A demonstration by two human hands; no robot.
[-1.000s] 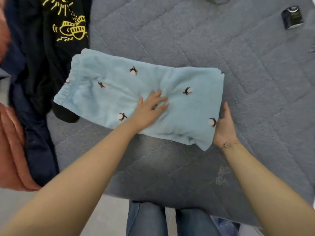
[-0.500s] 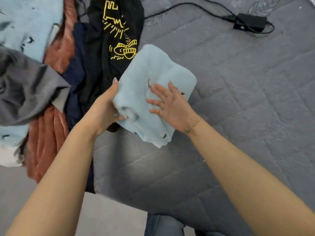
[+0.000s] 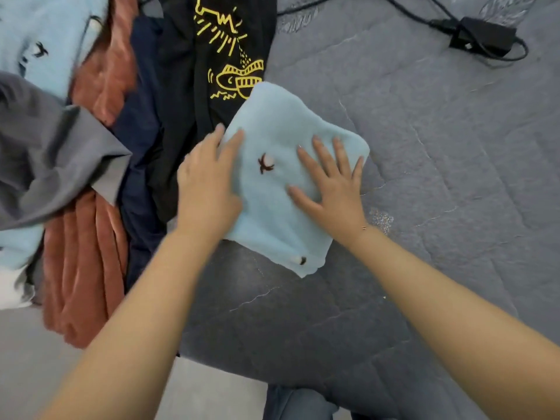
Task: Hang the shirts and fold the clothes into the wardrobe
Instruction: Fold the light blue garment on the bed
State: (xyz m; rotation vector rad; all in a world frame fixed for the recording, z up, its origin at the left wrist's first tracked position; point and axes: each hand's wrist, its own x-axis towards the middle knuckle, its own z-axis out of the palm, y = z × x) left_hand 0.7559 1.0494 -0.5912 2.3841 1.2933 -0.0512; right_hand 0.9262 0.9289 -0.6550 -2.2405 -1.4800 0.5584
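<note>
Folded pale-blue fleece garment [image 3: 291, 183] lies on the grey quilted bed [image 3: 424, 177], long axis diagonal, far corner touching the black yellow-print shirt [image 3: 218, 56]; left hand [image 3: 209, 183] and right hand [image 3: 330, 186] both flat, open, pressing it, equally near

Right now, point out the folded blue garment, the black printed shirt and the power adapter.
folded blue garment [image 3: 272, 137]: head view, bare upper part.
black printed shirt [image 3: 236, 77]: head view, yellow print.
power adapter [image 3: 485, 37]: head view, black body.
</note>
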